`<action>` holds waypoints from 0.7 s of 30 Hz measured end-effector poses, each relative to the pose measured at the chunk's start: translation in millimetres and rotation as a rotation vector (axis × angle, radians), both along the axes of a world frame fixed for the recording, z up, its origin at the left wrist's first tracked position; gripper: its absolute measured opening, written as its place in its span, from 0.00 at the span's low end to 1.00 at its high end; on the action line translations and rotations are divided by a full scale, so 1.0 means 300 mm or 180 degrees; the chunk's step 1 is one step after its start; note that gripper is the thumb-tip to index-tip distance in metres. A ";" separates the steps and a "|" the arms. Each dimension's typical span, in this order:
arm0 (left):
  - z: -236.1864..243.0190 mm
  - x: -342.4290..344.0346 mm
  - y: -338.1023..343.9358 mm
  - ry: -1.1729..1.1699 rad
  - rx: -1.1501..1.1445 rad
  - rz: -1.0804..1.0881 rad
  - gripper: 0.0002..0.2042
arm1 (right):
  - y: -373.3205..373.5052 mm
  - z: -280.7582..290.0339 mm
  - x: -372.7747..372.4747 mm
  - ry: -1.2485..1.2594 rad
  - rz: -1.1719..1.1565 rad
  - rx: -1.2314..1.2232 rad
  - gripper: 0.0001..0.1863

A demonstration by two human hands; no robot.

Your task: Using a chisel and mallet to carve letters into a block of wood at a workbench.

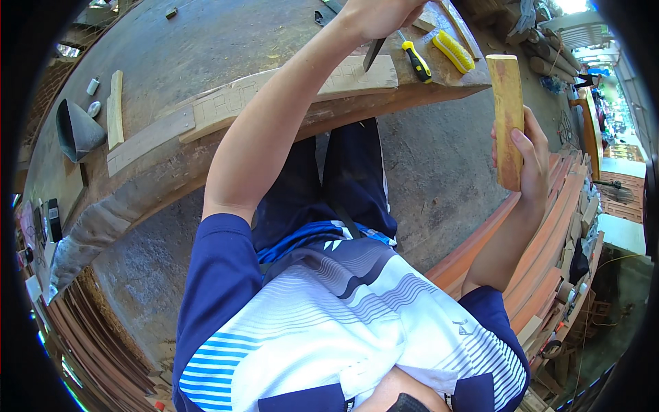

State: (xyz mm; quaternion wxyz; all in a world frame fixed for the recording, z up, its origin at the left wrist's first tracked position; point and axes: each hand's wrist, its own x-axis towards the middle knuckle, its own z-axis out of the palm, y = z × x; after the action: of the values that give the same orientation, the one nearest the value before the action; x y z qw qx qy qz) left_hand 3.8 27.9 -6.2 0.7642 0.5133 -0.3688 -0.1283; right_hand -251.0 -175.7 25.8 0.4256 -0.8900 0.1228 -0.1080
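Brown workbench (226,41), grey floor (439,165), stacked planks (539,268); right grip (535,156) clamped on wooden block (506,96), left grip (383,16) unclear

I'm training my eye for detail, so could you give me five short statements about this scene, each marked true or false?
1. The right hand holds a long yellowish-brown wooden block. True.
2. The right hand's grip is at the upper end of the block in the picture. False: it is around the lower part.
3. A slim tool with a yellow-and-black handle lies to the left of a yellow oval brush. True.
4. The brush lies on the grey floor. False: it lies on the broad brown table.
5. The picture's upper edge cuts off part of the left hand. True.
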 end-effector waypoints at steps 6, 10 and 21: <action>-0.043 0.051 0.000 -0.0053 -0.0227 0.0287 0.15 | 0.017 -0.014 0.009 -0.0029 -0.0053 0.0178 0.32; -0.038 0.036 0.002 -0.0092 -0.0218 0.0209 0.16 | 0.006 -0.015 0.009 0.0006 -0.0041 0.0111 0.32; -0.009 -0.037 -0.012 -0.0145 -0.0192 0.0767 0.15 | 0.017 -0.027 0.021 0.0000 0.0013 0.0211 0.32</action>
State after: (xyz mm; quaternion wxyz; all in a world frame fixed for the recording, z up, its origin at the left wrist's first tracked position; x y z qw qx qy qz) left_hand -7.3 24.3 -8.8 0.7806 0.5335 -0.3254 -0.0127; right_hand -244.6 -170.5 17.7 0.4551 -0.8756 0.1245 -0.1030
